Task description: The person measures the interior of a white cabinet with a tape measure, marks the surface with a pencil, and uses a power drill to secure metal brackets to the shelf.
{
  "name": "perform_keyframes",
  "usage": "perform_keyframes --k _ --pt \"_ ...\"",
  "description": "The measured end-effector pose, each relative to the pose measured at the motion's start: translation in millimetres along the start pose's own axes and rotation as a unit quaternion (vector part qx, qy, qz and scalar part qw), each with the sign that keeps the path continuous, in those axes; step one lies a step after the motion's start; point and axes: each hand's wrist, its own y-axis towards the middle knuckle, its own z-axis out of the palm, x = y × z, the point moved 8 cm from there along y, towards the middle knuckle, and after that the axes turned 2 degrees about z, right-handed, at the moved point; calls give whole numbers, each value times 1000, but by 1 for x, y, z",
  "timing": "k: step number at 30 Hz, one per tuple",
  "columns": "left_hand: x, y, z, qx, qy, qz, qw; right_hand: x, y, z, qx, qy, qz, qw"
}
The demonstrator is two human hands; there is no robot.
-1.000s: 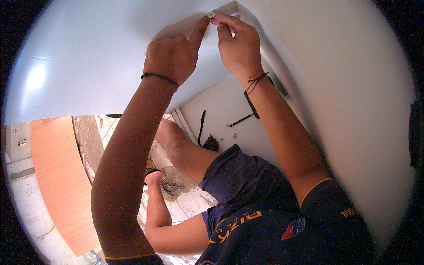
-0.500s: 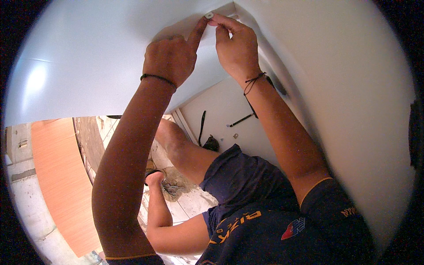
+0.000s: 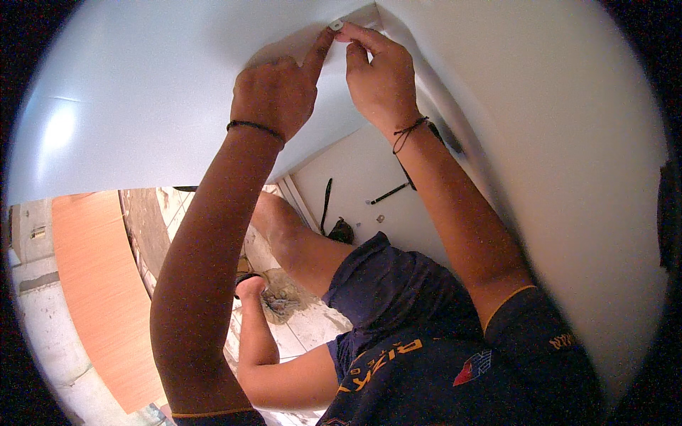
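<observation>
Slightly leftward shift of both the right hand [image 3: 383, 82] and the small pale bracket [image 3: 336, 25] is noted since the frame one second earlier; almost no change is seen over the last half second. The bracket is placed high up, near the corner where the white panels meet. It is touched by the outstretched index finger of the left hand [image 3: 273, 92], whose other fingers are curled in. On its other side it is met by the fingertips of the right hand, held narrow, with thumb and index close together; whether it is pinched cannot be told.

A dark pouch-like thing [image 3: 342, 231] is seen on the lower white panel [image 3: 412, 220]; its contents are hidden. Near it a black strap [image 3: 327, 202], a black pen [image 3: 389, 194] and a small metal plate [image 3: 381, 219] are laid apart from one another.

The space is bounded by a glossy bluish-white panel [image 3: 156, 85] at left and a duller white panel [image 3: 568, 142] at right. Beyond the left panel's lower edge, a wood-grain board [image 3: 106, 298] is seen. Pale floor tiles [image 3: 312, 323] are marked by grey-brown stains [image 3: 284, 302] beside a sandalled foot [image 3: 250, 287].
</observation>
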Motion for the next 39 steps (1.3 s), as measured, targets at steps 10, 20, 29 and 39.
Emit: perform_keyframes --k 10,20,29,39 --pt "-1 -1 -1 2 -5 2 1000 -2 0 0 15 -9 1 1000" --pt "0 -1 0 -41 -25 8 999 -7 -1 2 35 -6 30 999" --pt "0 -1 0 -35 -37 5 999 -6 -3 2 31 -4 25 999" --pt "0 -4 2 -37 -32 22 999 26 -82 -22 71 61 46 995"
